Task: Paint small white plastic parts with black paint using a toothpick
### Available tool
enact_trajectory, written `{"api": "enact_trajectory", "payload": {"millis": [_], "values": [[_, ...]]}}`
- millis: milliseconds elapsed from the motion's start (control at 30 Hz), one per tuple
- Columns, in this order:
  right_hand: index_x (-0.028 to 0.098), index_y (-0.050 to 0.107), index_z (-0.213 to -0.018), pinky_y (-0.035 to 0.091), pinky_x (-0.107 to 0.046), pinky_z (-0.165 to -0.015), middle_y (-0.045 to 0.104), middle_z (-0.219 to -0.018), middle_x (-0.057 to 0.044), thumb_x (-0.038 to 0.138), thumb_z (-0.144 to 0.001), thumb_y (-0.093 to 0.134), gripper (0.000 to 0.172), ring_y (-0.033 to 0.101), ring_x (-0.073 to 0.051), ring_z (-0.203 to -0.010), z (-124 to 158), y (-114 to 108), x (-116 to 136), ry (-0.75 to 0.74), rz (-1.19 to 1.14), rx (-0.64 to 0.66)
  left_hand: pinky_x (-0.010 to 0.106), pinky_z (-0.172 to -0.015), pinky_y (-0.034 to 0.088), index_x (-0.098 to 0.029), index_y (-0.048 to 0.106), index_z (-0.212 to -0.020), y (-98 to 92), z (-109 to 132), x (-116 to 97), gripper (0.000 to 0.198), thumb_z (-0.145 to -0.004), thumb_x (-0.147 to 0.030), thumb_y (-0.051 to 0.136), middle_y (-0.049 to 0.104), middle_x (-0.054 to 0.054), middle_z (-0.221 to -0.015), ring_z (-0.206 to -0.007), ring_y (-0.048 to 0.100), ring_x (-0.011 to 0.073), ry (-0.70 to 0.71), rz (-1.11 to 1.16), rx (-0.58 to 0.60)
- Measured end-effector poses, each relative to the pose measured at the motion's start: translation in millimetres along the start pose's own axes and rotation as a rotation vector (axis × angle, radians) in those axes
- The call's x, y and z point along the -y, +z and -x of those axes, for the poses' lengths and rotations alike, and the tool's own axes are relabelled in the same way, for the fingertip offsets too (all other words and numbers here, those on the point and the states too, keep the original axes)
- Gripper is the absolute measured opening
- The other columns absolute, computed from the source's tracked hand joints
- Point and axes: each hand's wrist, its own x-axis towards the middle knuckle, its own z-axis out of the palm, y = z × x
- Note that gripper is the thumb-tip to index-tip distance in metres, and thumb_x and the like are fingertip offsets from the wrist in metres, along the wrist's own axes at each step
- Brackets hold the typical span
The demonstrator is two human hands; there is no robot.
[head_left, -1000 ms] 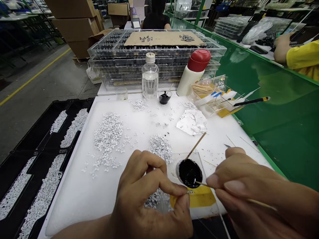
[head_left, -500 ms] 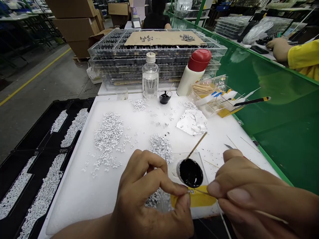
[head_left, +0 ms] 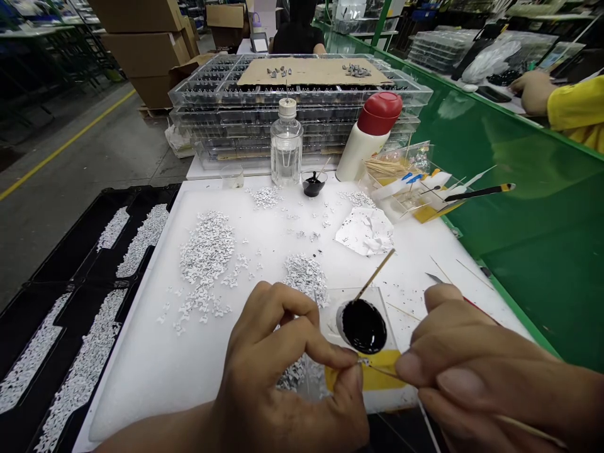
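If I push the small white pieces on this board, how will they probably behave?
These small white pieces seem very light, since many lie scattered beside the heap. Their branched shapes may hook together, so a push could drag clumps.

A red-capped white bottle (head_left: 369, 135) stands before stacked clear plastic trays (head_left: 226, 129)

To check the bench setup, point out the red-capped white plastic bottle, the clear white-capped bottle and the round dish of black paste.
Red-capped white plastic bottle (head_left: 380, 113): head view, on the red cap.
Clear white-capped bottle (head_left: 286, 151): head view, on its clear body.
Round dish of black paste (head_left: 363, 326): head view, on the paste.
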Motion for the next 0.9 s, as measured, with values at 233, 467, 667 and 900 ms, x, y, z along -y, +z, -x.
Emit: {"api": "enact_trajectory", "payload": {"millis": [233,467,667,900], "values": [[0.034,0.085,-0.149,0.075,-0.058,-0.115,0.095,-0.109,-0.001,0.015,-0.114,0.089,0.040,0.085,-0.025,-0.072,-26.0,12.4,6.0,-0.072,0.033,0.105,0.032,-0.065,0.059,-0.026,0.073,-0.088,1.7,2.2,0.2,0.026,-0.084,-0.002,0.083,0.069,-0.002,-0.088,-0.075,0.071,0.0164,-0.007,0.007,0.000],[0.033,0.085,-0.150,0.073,-0.058,-0.119,0.096,-0.113,0.000,0.014,-0.112,0.091,0.044,0.085,-0.024,-0.070,-26.4,12.1,2.0,-0.085,0.002,0.113,0.032,-0.063,0.059,-0.026,0.074,-0.088,1.2,1.4,-0.2,0.027,-0.083,-0.001,0.082,0.069,-0.002,-0.088,-0.074,0.071,0.0165,0.010,0.001,0.000],[0.026,0.080,-0.146,0.065,-0.051,-0.133,0.096,-0.117,-0.001,0.013,-0.116,0.087,0.034,0.084,-0.022,-0.069,-28.8,11.6,6.3,-0.134,0.077,0.145,0.028,-0.066,0.060,-0.025,0.073,-0.089,1.6,0.6,0.8,0.024,-0.085,-0.003,0.081,0.068,-0.004,-0.088,-0.075,0.071,0.0131,0.018,-0.003,0.004],[0.026,0.079,-0.150,0.058,-0.045,-0.139,0.094,-0.123,0.001,0.018,-0.121,0.084,0.032,0.084,-0.018,-0.073,-27.3,11.7,9.9,-0.127,0.086,0.139,0.026,-0.069,0.060,-0.025,0.074,-0.089,0.7,-0.3,0.4,0.023,-0.088,-0.003,0.080,0.068,-0.005,-0.089,-0.079,0.072,0.0117,0.015,-0.004,0.012]]}}
